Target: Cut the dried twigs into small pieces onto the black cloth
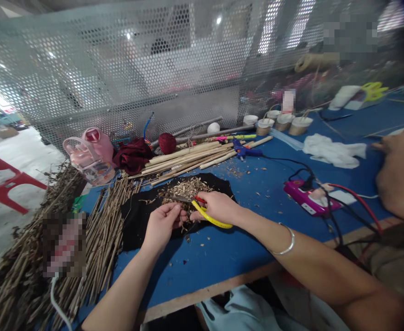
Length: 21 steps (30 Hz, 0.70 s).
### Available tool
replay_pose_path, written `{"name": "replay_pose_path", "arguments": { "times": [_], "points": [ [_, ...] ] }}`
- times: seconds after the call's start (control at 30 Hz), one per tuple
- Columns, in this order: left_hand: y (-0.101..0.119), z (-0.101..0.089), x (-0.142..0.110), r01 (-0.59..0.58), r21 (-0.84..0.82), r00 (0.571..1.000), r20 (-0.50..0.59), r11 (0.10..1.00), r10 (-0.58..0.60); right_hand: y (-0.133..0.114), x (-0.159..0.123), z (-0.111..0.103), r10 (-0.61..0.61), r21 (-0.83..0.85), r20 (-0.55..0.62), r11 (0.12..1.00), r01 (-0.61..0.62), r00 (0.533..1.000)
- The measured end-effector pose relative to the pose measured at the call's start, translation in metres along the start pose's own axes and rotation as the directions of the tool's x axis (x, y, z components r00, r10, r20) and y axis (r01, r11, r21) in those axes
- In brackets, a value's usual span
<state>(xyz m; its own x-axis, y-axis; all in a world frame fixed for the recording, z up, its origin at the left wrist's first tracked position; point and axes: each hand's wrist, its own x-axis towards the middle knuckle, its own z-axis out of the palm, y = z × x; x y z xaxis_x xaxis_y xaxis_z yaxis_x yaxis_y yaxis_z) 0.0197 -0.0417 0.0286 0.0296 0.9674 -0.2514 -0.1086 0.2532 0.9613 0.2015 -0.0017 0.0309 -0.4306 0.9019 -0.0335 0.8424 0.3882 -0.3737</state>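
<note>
My right hand (219,208) grips pruning shears (197,205) with yellow and red handles, their dark blades pointing left over a pile of dried plant bits (190,187). Close to the blades, my left hand (161,224) is closed in a pinch on a dried plant sprig (184,224), partly hidden by the fingers. Under the pile and both hands lies a black cloth (136,220). Left of the cloth, long dried stems (107,218) are heaped at the table's edge.
Pale wooden sticks (191,157) lie behind the cloth, with a blue glue gun (245,150) at their right end. A purple power strip (310,198) with cords sits right. Another person's hand (402,158) is at the far right. A perforated metal screen (146,69) stands behind.
</note>
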Motion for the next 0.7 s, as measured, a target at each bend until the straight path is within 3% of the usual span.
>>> {"name": "replay_pose_path", "arguments": {
  "times": [0.23, 0.37, 0.43, 0.5, 0.6, 0.7],
  "points": [
    [-0.002, -0.001, -0.001, 0.013, 0.034, 1.0, -0.006, 0.999, -0.013, 0.002, -0.002, -0.003, 0.018, 0.013, 0.03, 1.0, -0.018, 0.999],
    [-0.003, -0.001, 0.0, 0.054, 0.055, 0.998, -0.014, 0.997, -0.053, 0.004, 0.001, -0.004, 0.052, 0.051, 0.104, 0.997, -0.058, 0.993],
    [-0.003, -0.001, 0.001, 0.063, 0.052, 0.998, -0.029, 0.997, -0.062, 0.006, 0.003, -0.003, 0.06, 0.069, 0.071, 0.995, -0.065, 0.996],
    [-0.003, -0.002, 0.001, 0.056, 0.046, 0.998, -0.028, 0.997, -0.055, 0.005, 0.006, -0.001, 0.066, 0.107, -0.033, 0.992, -0.062, 0.997],
    [-0.004, 0.0, -0.001, 0.047, 0.082, 0.996, 0.068, 0.996, -0.052, 0.001, 0.007, 0.003, 0.044, 0.294, -0.151, 0.956, 0.002, 0.988],
    [-0.007, 0.005, -0.004, 0.012, 0.155, 0.981, 0.192, 0.988, -0.041, -0.006, 0.004, 0.009, -0.047, 0.575, -0.169, 0.806, 0.137, 0.985]
  ]
}}
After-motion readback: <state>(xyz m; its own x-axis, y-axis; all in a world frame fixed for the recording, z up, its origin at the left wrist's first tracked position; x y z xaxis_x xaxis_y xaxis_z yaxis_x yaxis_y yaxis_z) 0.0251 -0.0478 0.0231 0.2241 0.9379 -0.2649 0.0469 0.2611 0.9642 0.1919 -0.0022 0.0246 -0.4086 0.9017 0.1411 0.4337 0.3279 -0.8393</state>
